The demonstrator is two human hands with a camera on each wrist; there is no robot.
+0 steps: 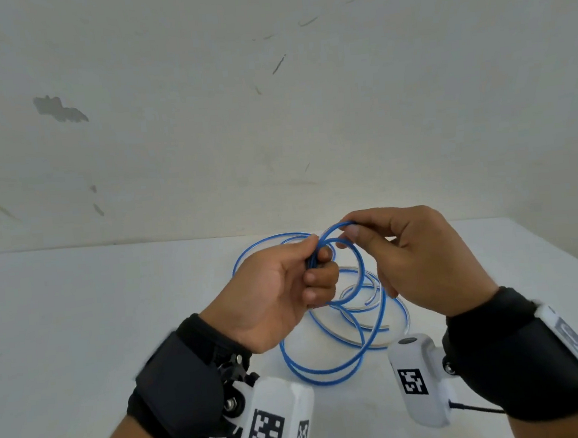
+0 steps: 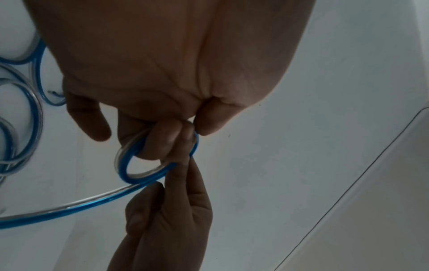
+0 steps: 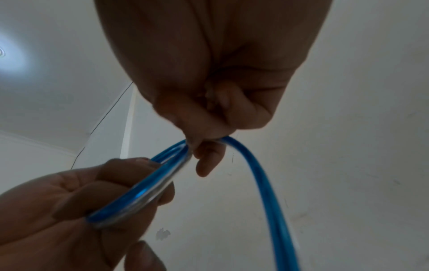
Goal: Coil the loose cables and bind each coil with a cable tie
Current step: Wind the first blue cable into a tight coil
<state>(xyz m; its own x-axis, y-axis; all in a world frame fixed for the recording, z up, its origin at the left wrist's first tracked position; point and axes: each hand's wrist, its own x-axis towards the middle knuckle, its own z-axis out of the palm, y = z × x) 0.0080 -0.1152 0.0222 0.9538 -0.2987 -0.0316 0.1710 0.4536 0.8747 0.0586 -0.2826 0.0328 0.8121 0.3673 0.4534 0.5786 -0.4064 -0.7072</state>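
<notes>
The left hand [image 1: 279, 289] grips gathered loops of the blue cable [image 1: 329, 372]; just beside it, the right hand [image 1: 420, 259] pinches the next loop, slack trailing down to the desk [image 1: 80, 324].

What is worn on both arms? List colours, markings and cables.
Both forearms are bare. The left hand and right hand are bare too. Each wrist has a wide black strap carrying a white camera housing printed with black-and-white square tags. A thin black cable leaves the right housing; another runs beneath the left.
</notes>
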